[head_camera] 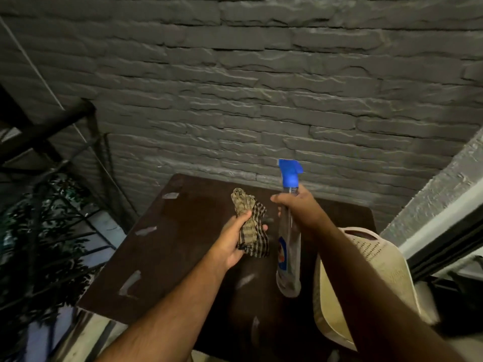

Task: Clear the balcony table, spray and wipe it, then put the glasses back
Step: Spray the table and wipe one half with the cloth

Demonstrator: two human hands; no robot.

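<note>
Spraying appears to be the step in hand, since the dark table (183, 257) carries no glasses and pale streaks can be seen on it. The spray bottle (287, 246) is gripped near its neck by the right hand (300, 207), fingers curled round it, and is held above the right part of the table. A checked cloth (251, 226) is clutched, bunched, in the left hand (232, 241) over the table's middle. The bottle's long axis runs nearly upright, base toward the person, and its blue nozzle (288, 171) seems turned toward the brick wall (235, 87). Unless it is tilted down, the mist could be wasted on the wall. A clear, possibly wet bottle could be dropped onto the cream chair (371, 257) just beside the table.
</note>
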